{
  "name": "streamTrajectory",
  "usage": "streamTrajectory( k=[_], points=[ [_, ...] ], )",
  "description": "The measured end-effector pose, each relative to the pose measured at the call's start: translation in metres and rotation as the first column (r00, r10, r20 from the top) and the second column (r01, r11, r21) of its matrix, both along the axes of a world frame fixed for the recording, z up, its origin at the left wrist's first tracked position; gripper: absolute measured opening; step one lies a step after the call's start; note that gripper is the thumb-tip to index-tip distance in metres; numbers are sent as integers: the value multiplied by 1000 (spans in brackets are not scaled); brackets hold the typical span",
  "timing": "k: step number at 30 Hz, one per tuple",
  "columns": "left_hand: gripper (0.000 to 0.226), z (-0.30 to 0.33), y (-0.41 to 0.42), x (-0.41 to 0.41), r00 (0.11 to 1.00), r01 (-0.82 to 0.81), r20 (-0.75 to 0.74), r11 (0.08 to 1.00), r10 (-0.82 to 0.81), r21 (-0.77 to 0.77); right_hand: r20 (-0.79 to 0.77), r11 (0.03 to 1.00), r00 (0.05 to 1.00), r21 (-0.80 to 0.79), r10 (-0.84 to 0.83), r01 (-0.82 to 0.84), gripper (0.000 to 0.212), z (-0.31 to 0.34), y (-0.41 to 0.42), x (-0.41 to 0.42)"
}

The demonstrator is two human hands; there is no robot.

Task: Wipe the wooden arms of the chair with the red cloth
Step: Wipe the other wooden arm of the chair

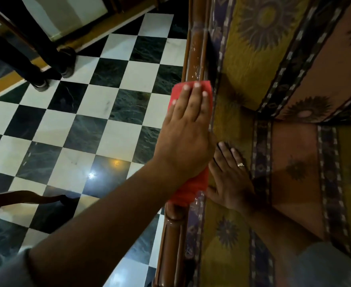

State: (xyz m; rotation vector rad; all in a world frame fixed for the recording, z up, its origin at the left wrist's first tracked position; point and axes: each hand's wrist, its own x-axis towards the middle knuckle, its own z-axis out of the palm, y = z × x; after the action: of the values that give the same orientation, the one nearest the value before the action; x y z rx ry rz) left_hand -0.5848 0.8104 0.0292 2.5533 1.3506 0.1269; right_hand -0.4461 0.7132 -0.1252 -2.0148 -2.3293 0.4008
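One floor (71, 129) is observed, laid in black and white checkered tiles, filling the left half of the view. One chair is recorded along the floor's right edge, its seat and back covered by one patterned cover (243, 59) in yellow, orange and dark bands with sunflower-like motifs. One wooden arm (196, 48) of the chair is seen, turned and glossy brown, running from the top of the view to the bottom between the floor and the cover; pale scuffs are noted on its upper stretch.

Two bare forearms are counted. One red cloth (191, 189) is located on the wooden arm, about midway along it, draped over the top of the rail and showing both ahead of the fingertips and behind the wrist. The left hand (188, 133) is laid flat upon the cloth, fingers (197, 100) extended and held together, pressing the cloth onto the wood rather than clenching it. The right hand (230, 179) is rested palm down on the cover just beside the rail, fingers spread and gripping nothing; one ring (240, 164) is worn on it.

Two dark trouser legs (35, 48) with two shoes, belonging to one other person, are noted at the floor's top left corner. One dark curved object at the floor's left edge cannot be identified.
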Motion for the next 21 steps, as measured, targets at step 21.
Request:
streamTrajectory(
  k=[21],
  points=[
    [70, -2, 61, 27, 997, -68, 37, 993, 65, 93, 71, 999, 997, 48, 5, -9, 93, 15, 111, 27]
  ],
)
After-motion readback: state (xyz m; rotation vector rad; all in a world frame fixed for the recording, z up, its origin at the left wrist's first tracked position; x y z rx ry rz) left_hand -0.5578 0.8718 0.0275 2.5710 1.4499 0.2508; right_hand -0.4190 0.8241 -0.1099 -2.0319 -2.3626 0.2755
